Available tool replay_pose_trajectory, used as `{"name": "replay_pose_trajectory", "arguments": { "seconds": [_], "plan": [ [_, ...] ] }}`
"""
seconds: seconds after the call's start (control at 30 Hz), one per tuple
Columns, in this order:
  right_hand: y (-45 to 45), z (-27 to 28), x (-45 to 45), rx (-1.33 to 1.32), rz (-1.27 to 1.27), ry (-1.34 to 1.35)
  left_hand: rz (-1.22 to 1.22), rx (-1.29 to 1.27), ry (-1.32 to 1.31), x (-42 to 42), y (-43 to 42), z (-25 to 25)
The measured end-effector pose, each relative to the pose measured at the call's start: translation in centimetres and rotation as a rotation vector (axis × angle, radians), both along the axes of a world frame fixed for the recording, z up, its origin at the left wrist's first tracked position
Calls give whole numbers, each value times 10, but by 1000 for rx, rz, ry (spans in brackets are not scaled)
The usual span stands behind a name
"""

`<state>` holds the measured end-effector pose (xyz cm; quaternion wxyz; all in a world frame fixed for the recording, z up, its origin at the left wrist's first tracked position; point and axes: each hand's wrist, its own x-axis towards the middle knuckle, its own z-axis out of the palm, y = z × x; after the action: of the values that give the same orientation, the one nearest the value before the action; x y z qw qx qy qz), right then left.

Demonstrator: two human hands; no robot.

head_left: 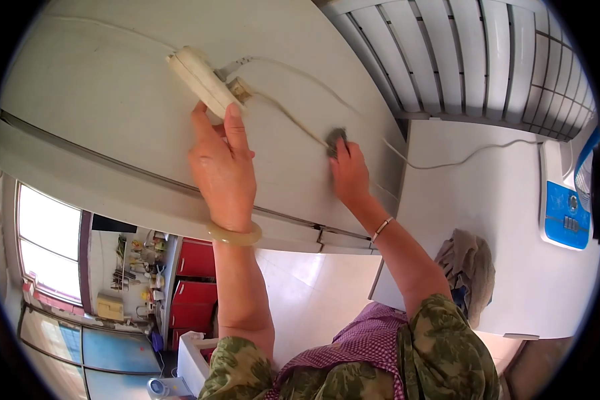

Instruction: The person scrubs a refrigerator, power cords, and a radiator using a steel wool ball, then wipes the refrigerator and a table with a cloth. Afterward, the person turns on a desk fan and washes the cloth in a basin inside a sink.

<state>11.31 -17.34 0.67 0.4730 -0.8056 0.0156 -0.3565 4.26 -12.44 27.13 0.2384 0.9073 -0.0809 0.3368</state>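
Observation:
My left hand (225, 170) grips the near end of a cream power strip (203, 80) between thumb and fingers, tilted over a pale flat surface (280, 153). Two plugs are in the strip, a white plug (233, 67) and a yellowed plug (240, 88). To the right, my right hand (351, 172) is closed on a dark grey scrubber or wadded cloth (337, 141), somewhat blurred. It presses on the surface right beside the cord (290, 117) of the yellowed plug.
On the right stands a white cabinet top (467, 193) with a crumpled brown cloth (470, 263) and a blue-and-white appliance (567, 207). A white cord (460, 163) runs across it. Behind is a slatted grey panel (440, 53). Red cupboards (193, 303) stand lower left.

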Motion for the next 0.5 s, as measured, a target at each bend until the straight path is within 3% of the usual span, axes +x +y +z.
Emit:
{"name": "replay_pose_trajectory", "arguments": {
  "seconds": [0.1,0.2,0.37,0.4,0.5],
  "plan": [
    [-8,-54,-7,-43,-15,94,-25,-26,-34,3,0,-2],
    [-15,-64,-5,93,34,102,-49,-41,-70,6,3,-5],
    [-8,128,-17,247,159,-305,-104,-37,-148,10,11,-8],
    [-4,151,-8,204,114,-422,-98,14,-179,13,14,-8],
    [3,167,23,166,18,-315,-67,113,-213,17,19,-7]
  ]
}}
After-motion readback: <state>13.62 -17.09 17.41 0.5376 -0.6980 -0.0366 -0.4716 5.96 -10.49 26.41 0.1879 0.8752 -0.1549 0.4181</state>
